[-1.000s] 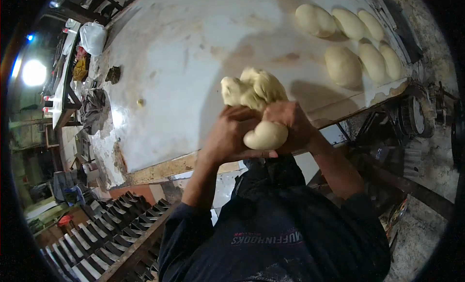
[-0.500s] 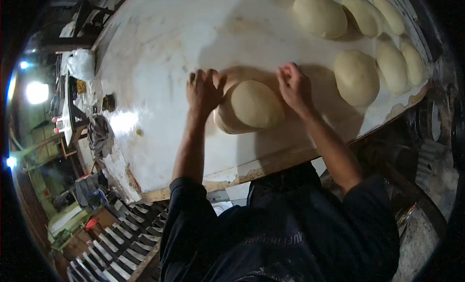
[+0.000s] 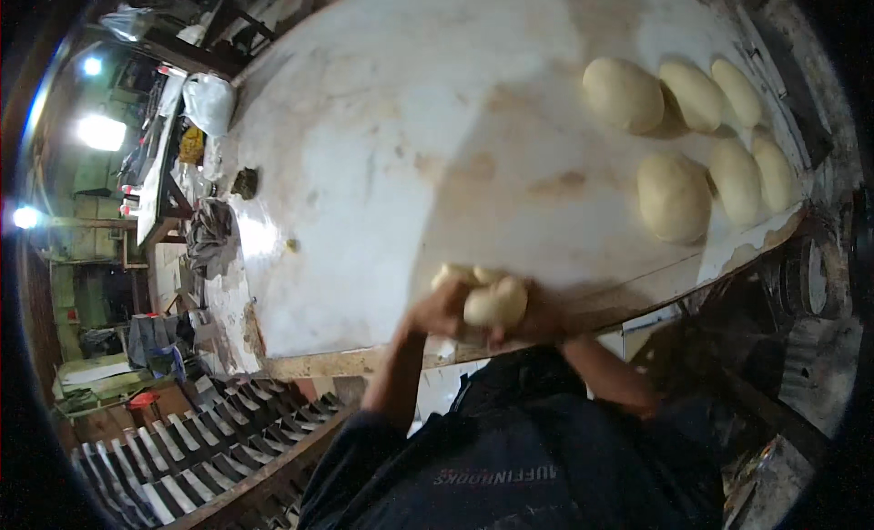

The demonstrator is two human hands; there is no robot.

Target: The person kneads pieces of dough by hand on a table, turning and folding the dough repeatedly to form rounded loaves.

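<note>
A pale lump of dough (image 3: 496, 304) is squeezed up between my two hands at the table's near edge. It bulges above my fingers, and smaller folds of it show at the far side. My left hand (image 3: 443, 310) is closed round the dough's left side. My right hand (image 3: 544, 316) presses on its right side, partly blurred and in shadow, with most of its fingers hidden. Several smooth dough balls (image 3: 674, 198) rest in two rows at the right of the white table (image 3: 355, 202).
A dark crumpled cloth (image 3: 209, 237) and a small dark lump (image 3: 244, 183) lie by the table's left edge. Beyond them is a white plastic bag (image 3: 209, 104). A slatted rack (image 3: 196, 439) stands at the lower left. The table's worn front edge (image 3: 328, 362) runs before my body.
Both hands have drawn toward my body and closed on the dough, which was a smooth round ball with my hands apart beside it. It is now bunched up. The view has shifted.
</note>
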